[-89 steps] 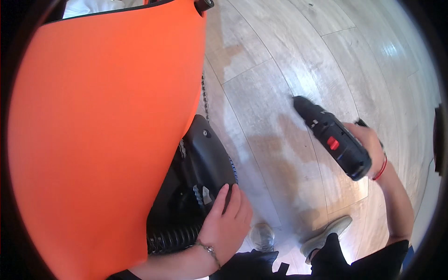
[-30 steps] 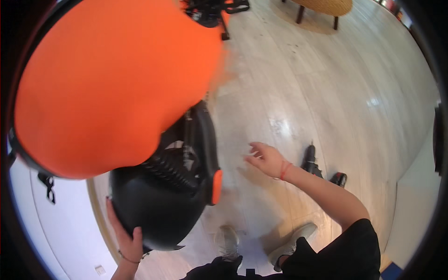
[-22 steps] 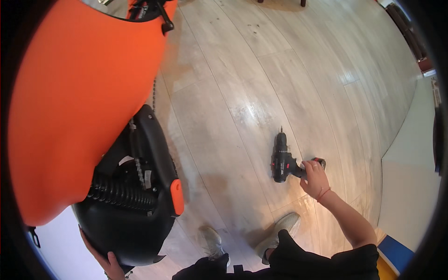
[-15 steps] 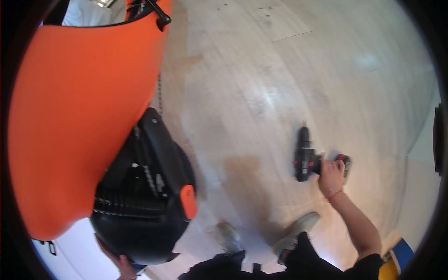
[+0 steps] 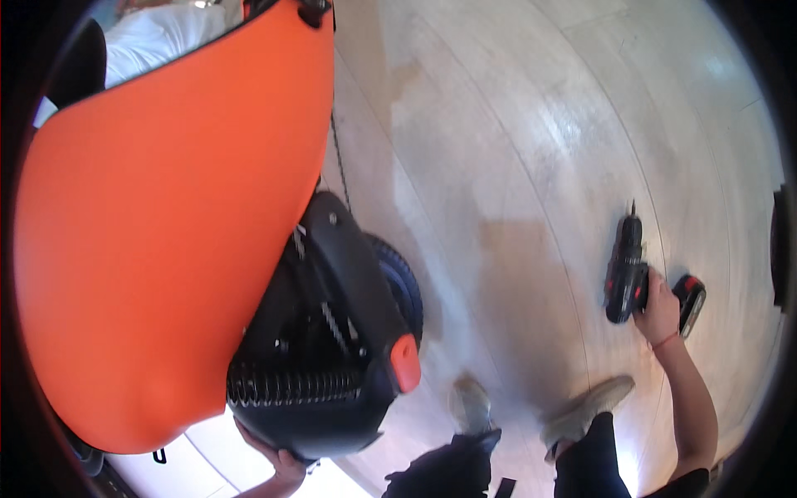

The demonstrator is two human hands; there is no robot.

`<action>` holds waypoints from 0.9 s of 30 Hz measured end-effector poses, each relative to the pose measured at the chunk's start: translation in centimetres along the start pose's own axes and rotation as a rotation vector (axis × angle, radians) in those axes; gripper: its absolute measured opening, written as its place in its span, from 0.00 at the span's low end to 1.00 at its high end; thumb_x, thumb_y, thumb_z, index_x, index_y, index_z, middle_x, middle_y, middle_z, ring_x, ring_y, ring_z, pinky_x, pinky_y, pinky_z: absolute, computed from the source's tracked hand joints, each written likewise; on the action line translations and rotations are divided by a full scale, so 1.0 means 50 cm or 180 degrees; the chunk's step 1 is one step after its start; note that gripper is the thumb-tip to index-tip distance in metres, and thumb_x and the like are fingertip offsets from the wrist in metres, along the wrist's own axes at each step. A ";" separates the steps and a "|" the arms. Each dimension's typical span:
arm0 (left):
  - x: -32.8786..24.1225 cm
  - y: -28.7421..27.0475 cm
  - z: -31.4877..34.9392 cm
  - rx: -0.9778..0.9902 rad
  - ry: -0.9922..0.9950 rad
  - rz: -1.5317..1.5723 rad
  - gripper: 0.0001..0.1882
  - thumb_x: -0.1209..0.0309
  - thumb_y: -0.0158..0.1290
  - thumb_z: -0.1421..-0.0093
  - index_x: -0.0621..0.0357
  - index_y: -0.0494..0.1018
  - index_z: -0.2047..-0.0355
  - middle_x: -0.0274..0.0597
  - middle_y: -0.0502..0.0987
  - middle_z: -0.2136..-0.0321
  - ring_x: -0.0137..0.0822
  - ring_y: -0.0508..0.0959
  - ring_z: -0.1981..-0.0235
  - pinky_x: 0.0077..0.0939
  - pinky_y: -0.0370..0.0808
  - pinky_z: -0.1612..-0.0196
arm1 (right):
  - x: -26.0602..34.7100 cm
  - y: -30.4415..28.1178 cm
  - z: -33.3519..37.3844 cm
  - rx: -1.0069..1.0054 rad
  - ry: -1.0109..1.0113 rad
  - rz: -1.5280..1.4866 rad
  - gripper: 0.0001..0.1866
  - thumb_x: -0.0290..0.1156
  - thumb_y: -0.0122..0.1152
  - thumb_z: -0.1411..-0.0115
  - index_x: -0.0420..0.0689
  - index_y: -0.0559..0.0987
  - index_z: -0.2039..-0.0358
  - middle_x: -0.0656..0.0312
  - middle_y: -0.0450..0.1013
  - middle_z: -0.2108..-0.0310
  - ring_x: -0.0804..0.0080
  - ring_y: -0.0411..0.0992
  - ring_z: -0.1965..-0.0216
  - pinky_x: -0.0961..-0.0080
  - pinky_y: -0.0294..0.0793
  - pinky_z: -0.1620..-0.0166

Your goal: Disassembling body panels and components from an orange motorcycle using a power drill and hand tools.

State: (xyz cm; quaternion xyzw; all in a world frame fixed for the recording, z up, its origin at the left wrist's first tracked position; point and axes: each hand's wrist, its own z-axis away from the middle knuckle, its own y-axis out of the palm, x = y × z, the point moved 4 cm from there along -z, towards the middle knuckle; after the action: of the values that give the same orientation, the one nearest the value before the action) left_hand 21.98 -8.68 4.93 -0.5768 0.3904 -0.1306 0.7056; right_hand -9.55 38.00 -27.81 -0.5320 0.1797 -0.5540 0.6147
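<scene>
In my right hand (image 5: 662,314) is a cordless drill (image 5: 628,278), black with red details. My fingers wrap around its handle; a thin bit points away from me, and the battery base shows past my hand. At the left stands a scooter-like vehicle with a large orange body panel (image 5: 174,241). Under the panel are a coil spring (image 5: 295,387), a black swing arm (image 5: 355,270) with an orange end cap, and a rounded black mudguard (image 5: 320,427). My left hand (image 5: 286,467) grips the mudguard's near lower edge, its fingertips partly hidden.
A tyre (image 5: 404,286) shows behind the swing arm, and a chain or cable (image 5: 341,162) runs along the panel's right edge. My shoes (image 5: 591,409) stand on the pale wood-look floor (image 5: 515,149). White cloth (image 5: 162,40) shows beyond the panel at the top left.
The view has shifted, so the vehicle, my feet and both hands sit further right in the picture. The drill is still in my right hand, and my left hand remains at the mudguard.
</scene>
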 end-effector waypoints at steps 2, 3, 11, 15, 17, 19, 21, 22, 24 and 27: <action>0.023 -0.004 -0.003 0.0070 0.0048 -0.0061 0.55 0.34 0.38 0.48 0.66 0.30 0.38 0.57 0.34 0.37 0.48 0.39 0.36 0.45 0.40 0.38 | -0.005 -0.012 0.000 0.0071 0.0185 -0.0023 0.40 0.24 0.61 0.62 0.40 0.59 0.45 0.49 0.70 0.63 0.50 0.70 0.63 0.62 0.72 0.63; 0.014 -0.001 -0.009 0.0075 0.0010 -0.0021 0.56 0.34 0.39 0.49 0.66 0.30 0.38 0.57 0.35 0.38 0.49 0.41 0.36 0.45 0.40 0.38 | 0.010 -0.035 -0.005 -0.0088 0.0108 -0.0217 0.39 0.24 0.61 0.62 0.40 0.60 0.45 0.47 0.71 0.65 0.50 0.71 0.63 0.62 0.72 0.63; 0.010 -0.011 -0.008 0.0149 0.0438 -0.0017 0.49 0.43 0.42 0.43 0.69 0.33 0.38 0.59 0.37 0.38 0.51 0.42 0.36 0.43 0.39 0.37 | 0.234 -0.226 0.402 0.0046 0.0952 -0.2166 0.23 0.28 0.59 0.54 0.38 0.71 0.55 0.63 0.71 0.72 0.79 0.69 0.70 0.81 0.69 0.65; 0.008 -0.007 -0.004 0.0161 0.0656 0.0050 0.45 0.50 0.46 0.42 0.70 0.39 0.38 0.60 0.43 0.38 0.53 0.46 0.37 0.42 0.44 0.37 | 0.353 -0.317 0.641 -0.0442 0.1462 -0.2166 0.15 0.26 0.56 0.58 0.38 0.72 0.66 0.65 0.67 0.79 0.77 0.63 0.78 0.78 0.67 0.73; -0.011 -0.012 -0.003 -0.0028 0.0929 0.0031 0.41 0.57 0.47 0.41 0.67 0.40 0.38 0.57 0.44 0.38 0.51 0.47 0.37 0.41 0.45 0.37 | 0.388 -0.334 0.792 -0.0252 0.1614 -0.2211 0.16 0.26 0.58 0.60 0.40 0.72 0.67 0.65 0.67 0.80 0.75 0.63 0.79 0.78 0.66 0.74; -0.005 -0.013 -0.004 -0.0118 0.0989 0.0015 0.41 0.56 0.47 0.41 0.67 0.41 0.38 0.57 0.45 0.38 0.52 0.47 0.37 0.42 0.46 0.37 | 0.430 -0.320 0.941 -0.0099 0.1810 -0.1700 0.19 0.28 0.60 0.60 0.43 0.74 0.63 0.61 0.71 0.77 0.70 0.70 0.77 0.74 0.69 0.73; 0.015 -0.007 -0.003 -0.0262 0.0943 -0.0084 0.43 0.48 0.47 0.43 0.65 0.45 0.38 0.60 0.45 0.39 0.55 0.49 0.38 0.45 0.50 0.39 | 0.494 -0.296 1.037 0.0261 0.2170 -0.1625 0.20 0.31 0.64 0.58 0.48 0.75 0.62 0.59 0.74 0.73 0.62 0.75 0.73 0.71 0.73 0.71; -0.022 -0.001 0.002 -0.0275 0.1074 -0.0066 0.43 0.48 0.47 0.43 0.65 0.45 0.38 0.60 0.45 0.39 0.55 0.49 0.38 0.45 0.50 0.39 | 0.519 -0.294 1.066 0.0544 0.2548 -0.1776 0.19 0.31 0.65 0.58 0.49 0.75 0.62 0.57 0.74 0.72 0.61 0.74 0.74 0.72 0.73 0.71; -0.013 -0.010 -0.005 -0.0368 0.1075 -0.0244 0.43 0.47 0.46 0.43 0.65 0.45 0.38 0.61 0.46 0.39 0.55 0.49 0.38 0.45 0.50 0.39 | 0.587 -0.270 1.098 0.0358 0.2337 -0.2392 0.21 0.32 0.61 0.52 0.41 0.74 0.56 0.53 0.75 0.72 0.62 0.75 0.72 0.70 0.72 0.67; 0.007 -0.007 -0.023 -0.0560 0.1355 -0.0301 0.43 0.51 0.49 0.45 0.66 0.46 0.39 0.61 0.49 0.39 0.55 0.50 0.38 0.46 0.48 0.38 | 0.695 -0.294 1.103 0.0385 0.1627 -0.2315 0.21 0.32 0.63 0.54 0.46 0.76 0.57 0.53 0.75 0.74 0.56 0.75 0.72 0.71 0.73 0.68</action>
State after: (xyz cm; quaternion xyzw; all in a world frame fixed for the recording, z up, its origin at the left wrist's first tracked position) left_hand 21.49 -9.85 5.07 -0.6132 0.5128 -0.2476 0.5474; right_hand 39.14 35.42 17.93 -0.3698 0.0944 -0.8572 0.3458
